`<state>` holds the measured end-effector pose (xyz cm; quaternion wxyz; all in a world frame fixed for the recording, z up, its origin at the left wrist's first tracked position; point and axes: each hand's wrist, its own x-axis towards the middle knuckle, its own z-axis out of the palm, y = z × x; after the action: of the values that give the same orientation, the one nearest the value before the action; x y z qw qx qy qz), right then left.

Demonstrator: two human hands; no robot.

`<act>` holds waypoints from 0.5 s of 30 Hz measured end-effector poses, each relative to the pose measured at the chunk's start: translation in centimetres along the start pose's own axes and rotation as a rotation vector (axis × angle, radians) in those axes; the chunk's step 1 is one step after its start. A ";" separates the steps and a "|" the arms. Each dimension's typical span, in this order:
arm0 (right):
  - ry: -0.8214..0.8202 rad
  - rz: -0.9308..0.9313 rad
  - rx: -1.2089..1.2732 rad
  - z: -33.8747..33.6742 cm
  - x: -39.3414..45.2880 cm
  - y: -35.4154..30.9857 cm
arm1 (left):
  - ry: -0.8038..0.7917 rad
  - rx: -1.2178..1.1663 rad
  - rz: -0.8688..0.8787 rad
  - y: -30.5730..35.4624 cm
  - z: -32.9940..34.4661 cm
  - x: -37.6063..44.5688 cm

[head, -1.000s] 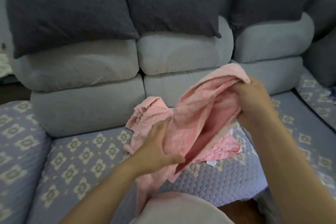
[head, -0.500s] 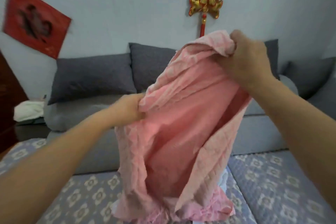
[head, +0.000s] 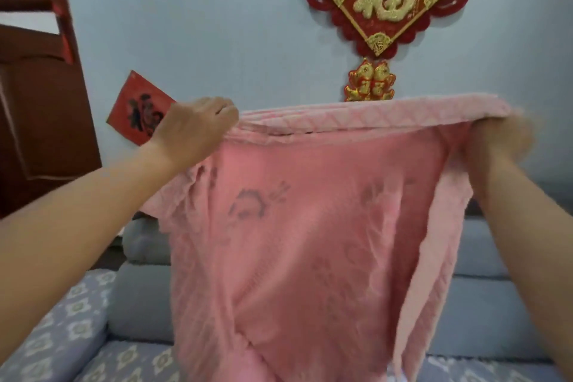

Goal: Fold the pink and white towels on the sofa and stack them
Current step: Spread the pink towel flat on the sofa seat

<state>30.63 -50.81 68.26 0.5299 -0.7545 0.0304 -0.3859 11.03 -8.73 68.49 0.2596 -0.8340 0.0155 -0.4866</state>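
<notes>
The person is holding the pink towel [head: 310, 242] up across the middle of the frame, above the sofa [head: 77, 329]. The left hand [head: 198, 124] is pinching the top edge with curled fingers; the right hand [head: 493, 139] is blurred but seems to be gripping the other end. The top hem is bunching and the right side is doubling over, so any fold is likely coming out crooked. A loose pinch could drop a corner.

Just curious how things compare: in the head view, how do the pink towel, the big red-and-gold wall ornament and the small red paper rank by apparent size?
1. pink towel, though nearest the camera
2. wall ornament
3. red paper, partly hidden by the left hand
</notes>
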 end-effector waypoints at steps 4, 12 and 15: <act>-0.305 0.166 0.360 1.8 -2.7 1.5 | -0.248 -0.559 -0.595 4.9 3.3 -5.9; -1.179 -0.623 -1.033 -0.5 -11.5 16.7 | -1.111 -0.128 0.215 9.5 9.8 -24.7; -1.550 -0.591 -1.123 -1.3 -19.3 22.1 | -1.170 -0.063 -0.007 10.9 11.8 -26.5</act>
<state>24.33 -52.63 39.63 -0.1469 -0.9159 -0.3343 0.1666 9.21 -5.81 37.68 0.1985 -0.9713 -0.1188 0.0547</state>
